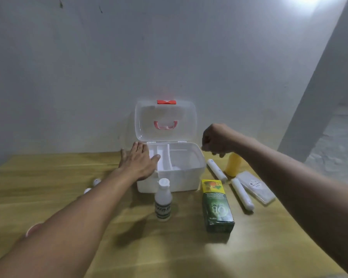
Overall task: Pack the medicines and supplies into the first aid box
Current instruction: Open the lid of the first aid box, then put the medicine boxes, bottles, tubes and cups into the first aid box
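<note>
The white first aid box (189, 180) stands open on the wooden table, its clear lid (166, 117) with a red latch upright against the wall. A divided inner tray shows inside. My left hand (138, 162) lies flat, fingers spread, on the box's left rim. My right hand (216, 140) hovers curled just right of the box, above a yellow bottle (232, 165); nothing is visible in it. In front of the box stand a white bottle (163, 199) and a green and yellow carton (216, 206). Two white tubes (216, 169) (241, 194) and a flat clear packet (256, 186) lie to the right.
Two small white round items (96, 181) (87, 190) sit left of my left forearm, and a pale object (33, 229) is partly hidden under it. A grey wall runs close behind the box. The table's right edge curves away near my right arm.
</note>
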A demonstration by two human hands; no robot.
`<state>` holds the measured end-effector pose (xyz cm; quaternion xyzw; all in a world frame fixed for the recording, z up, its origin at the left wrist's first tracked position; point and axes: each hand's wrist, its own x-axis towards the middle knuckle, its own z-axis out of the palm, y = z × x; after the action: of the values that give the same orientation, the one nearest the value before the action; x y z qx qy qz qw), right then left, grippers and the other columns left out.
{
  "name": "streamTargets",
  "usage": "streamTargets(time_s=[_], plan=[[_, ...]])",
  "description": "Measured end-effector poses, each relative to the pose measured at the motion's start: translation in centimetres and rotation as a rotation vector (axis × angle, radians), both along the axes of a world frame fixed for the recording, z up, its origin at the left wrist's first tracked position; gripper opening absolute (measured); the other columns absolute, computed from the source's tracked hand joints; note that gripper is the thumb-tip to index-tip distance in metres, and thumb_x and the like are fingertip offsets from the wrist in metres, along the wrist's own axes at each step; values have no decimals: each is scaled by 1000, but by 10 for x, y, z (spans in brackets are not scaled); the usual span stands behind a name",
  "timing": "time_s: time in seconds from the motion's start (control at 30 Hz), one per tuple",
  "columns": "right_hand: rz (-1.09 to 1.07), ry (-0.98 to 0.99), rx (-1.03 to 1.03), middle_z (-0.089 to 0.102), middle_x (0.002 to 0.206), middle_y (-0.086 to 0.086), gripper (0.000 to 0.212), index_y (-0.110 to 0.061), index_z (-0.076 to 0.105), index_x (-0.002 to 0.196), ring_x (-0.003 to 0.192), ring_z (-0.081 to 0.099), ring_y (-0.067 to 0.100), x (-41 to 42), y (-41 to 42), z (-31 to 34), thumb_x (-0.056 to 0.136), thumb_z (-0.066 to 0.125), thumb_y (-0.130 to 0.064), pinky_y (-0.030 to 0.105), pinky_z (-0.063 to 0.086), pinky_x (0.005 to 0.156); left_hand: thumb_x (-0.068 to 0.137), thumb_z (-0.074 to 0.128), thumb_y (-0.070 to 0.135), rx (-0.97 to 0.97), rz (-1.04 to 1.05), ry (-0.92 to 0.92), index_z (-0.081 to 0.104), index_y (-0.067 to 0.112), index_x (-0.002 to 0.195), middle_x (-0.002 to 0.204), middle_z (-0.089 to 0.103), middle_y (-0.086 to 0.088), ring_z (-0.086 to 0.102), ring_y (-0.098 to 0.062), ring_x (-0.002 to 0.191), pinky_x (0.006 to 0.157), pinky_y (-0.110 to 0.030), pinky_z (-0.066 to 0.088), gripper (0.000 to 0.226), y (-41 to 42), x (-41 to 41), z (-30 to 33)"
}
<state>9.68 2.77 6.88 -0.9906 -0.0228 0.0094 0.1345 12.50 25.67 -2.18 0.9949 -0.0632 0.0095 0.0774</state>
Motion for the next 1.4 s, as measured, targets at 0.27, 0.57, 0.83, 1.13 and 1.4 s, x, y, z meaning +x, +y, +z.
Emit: streamTargets(time_s=[0.27,0.57,0.83,1.13,1.4], plan=[[-126,380,12,69,91,19,35,-1,55,91,69,73,30,-62,-10,-42,83,72,-31,38,60,48,97,30,50,-61,-118,-53,21,8,151,162,15,-9,9,-24,151,121,-49,8,69,-9,1,16],[-218,351,105,69,90,12,106,-9,29,137,61,70,25,-96,-2,-59,59,83,-56,37,58,43,98,20,54,26,-114,-35,12,20,154,164,4,-4,2,-19,152,122,-45,1,66,-13,2,2],[-209,217,-164,68,77,5,33,-14,57,73,68,65,22,-90,-12,1,64,76,-40,34,58,58,99,25,48,93,-94,5,0,12,154,164,-6,-6,-5,-18,151,122,-44,-3,70,-15,4,1],[79,-15,-352,66,114,7,54,-23,62,123,95,62,25,-32,20,48,71,74,-25,35,57,72,98,26,37,85,-104,0,-1,10,154,164,-6,-7,-5,-18,151,123,-43,-3,68,-14,6,0],[221,18,-452,69,96,6,44,-9,68,111,79,61,21,20,56,-1,69,81,-17,25,51,61,99,28,34,67,-111,-24,-1,10,154,164,-5,-8,-5,-20,151,122,-42,-3,67,-13,6,-1]])
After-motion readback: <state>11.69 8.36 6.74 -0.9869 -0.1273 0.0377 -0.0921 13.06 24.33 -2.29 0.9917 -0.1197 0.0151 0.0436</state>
